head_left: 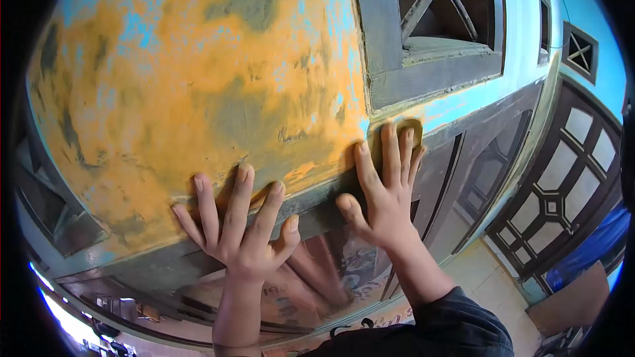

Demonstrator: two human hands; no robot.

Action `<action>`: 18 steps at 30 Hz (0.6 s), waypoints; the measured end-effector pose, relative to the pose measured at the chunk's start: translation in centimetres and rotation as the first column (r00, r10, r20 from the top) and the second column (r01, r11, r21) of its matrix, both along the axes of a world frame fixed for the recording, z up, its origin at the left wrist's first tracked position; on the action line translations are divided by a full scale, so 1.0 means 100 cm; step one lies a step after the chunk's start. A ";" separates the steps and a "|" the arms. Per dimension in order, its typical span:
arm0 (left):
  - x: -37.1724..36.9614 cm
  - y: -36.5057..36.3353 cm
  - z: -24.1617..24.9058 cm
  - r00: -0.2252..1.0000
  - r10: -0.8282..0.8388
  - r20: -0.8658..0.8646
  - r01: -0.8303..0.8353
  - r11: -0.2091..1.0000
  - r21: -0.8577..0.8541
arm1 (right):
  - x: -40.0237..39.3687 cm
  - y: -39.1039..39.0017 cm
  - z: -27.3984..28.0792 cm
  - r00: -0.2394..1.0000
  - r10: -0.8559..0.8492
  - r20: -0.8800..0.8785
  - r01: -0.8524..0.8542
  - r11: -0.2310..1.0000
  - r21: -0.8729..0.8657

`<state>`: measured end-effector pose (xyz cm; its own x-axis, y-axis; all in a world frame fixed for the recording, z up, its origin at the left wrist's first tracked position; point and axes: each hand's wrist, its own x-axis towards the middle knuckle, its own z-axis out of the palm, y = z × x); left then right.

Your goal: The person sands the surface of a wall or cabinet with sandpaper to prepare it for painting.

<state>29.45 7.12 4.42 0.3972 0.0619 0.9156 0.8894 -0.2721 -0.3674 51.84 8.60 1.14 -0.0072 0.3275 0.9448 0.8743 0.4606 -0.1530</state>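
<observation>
Both my hands lie with fingers spread against a wall panel [218,92] whose orange paint is worn through to grey and light-blue patches. My left hand [245,238] is open at the panel's lower edge, its fingertips on the orange surface. A thin brownish curved edge shows beside its fingers. Farther right, my right hand [387,201] is open, fingers stretched upward near the corner of a grey window frame [436,86]. Beneath its fingers sits a dark, flat piece with rounded corners [415,133], mostly covered; I cannot tell what it is.
Below the panel runs a dark wooden beam [324,193] above reflective glass [311,277]. Crossed bars [430,0] fill the opening above right. A brown door with pale panes [562,172] stands at right, beside blue sheeting [592,248] and a brown board [572,301] over a tiled floor [479,274].
</observation>
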 end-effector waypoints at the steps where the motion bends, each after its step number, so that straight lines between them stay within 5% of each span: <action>1: 0.002 -0.001 0.002 0.999 0.032 0.006 -0.032 0.999 -0.014 | 0.000 0.004 0.006 1.000 -0.011 0.011 0.010 1.000 0.022; 5: 0.010 -0.005 0.011 0.991 0.131 -0.011 -0.132 0.990 -0.057 | 0.005 -0.001 0.039 0.999 0.027 0.045 -0.028 0.999 0.030; 9: 0.018 -0.013 0.017 0.982 0.176 -0.061 -0.182 0.976 -0.119 | 0.018 0.000 -0.017 0.999 -0.013 0.042 0.014 0.999 -0.029; 14: 0.036 -0.022 0.046 0.973 0.187 -0.136 -0.217 0.941 -0.259 | 0.022 0.000 0.040 1.000 -0.017 0.019 0.016 1.000 0.027; 18: 0.045 -0.016 0.058 0.977 0.160 -0.137 -0.190 0.949 -0.250 | 0.023 0.006 0.004 1.000 -0.004 0.020 0.004 0.999 0.034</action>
